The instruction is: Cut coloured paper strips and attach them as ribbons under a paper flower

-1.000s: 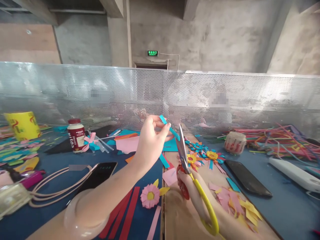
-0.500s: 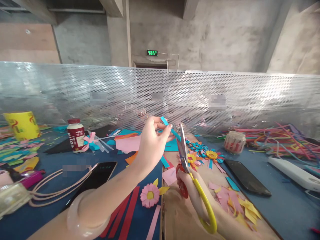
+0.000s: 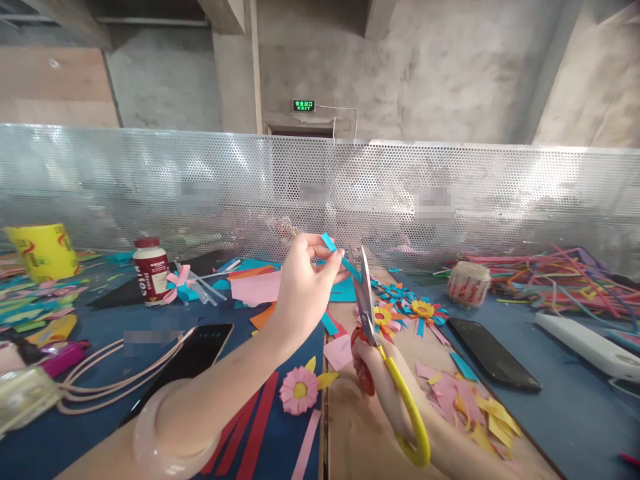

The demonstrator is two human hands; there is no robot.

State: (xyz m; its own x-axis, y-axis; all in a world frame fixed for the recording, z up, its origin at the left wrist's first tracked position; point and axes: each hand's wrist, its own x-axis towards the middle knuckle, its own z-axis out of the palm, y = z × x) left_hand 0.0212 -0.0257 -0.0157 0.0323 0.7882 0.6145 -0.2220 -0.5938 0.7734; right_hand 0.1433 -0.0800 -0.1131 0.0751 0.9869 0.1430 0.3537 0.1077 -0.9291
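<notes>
I see a smooth yellow cylinder (image 3: 43, 252), then a capped bottle (image 3: 151, 275) beyond the left forearm; the left hand (image 3: 306, 283) pinches a narrow blue paper strip (image 3: 352, 267), its lower end at the parted blades of metal scissors (image 3: 369, 310); the right hand (image 3: 377, 370) curls round their handles, left of a flat black phone (image 3: 493, 353).

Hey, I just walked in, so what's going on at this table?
A person's left hand pinches a blue paper strip, its lower end at the parted blades of the scissors in their right hand. Nearer the person, a pink paper flower lies beside red strips; more paper flowers lie farther right.
</notes>
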